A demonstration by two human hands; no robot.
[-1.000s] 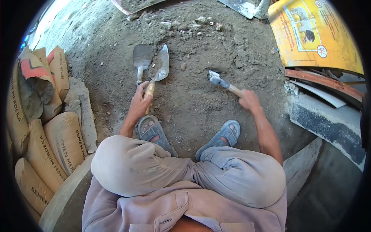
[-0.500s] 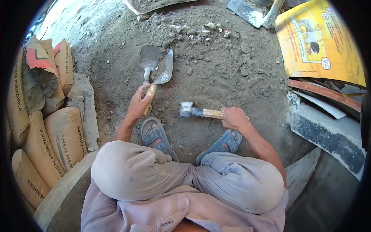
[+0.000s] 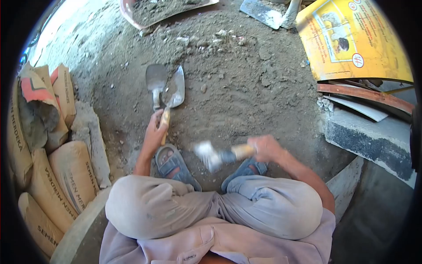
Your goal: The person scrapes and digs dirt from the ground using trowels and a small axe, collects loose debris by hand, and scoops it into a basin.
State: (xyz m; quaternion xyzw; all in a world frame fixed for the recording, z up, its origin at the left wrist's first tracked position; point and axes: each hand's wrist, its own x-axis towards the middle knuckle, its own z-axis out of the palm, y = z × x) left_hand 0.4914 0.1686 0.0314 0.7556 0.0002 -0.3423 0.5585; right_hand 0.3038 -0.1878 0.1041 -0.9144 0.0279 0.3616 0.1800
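My left hand is closed on the wooden handle of a trowel, whose curved metal blade points away from me. Beside it lies a second trowel with a rounded, dirt-coated blade. Its neck runs to my left fingers, and its handle is hidden there; whether I grip it too I cannot tell. My right hand is wrapped round the wooden handle of a hammer. The hammer's metal head is smeared by motion and sits above the ground, in front of my knees.
Brown cement bags are stacked at left. Loose grey dirt and stones cover the ground ahead. A tray of dirt and a shovel blade lie at the far side. A yellow panel and a concrete block stand at right.
The hammer head has swung towards me and tilted, now blurred, and my right hand has turned with it. My left hand keeps hold of the trowel. The whole view has shifted slightly.
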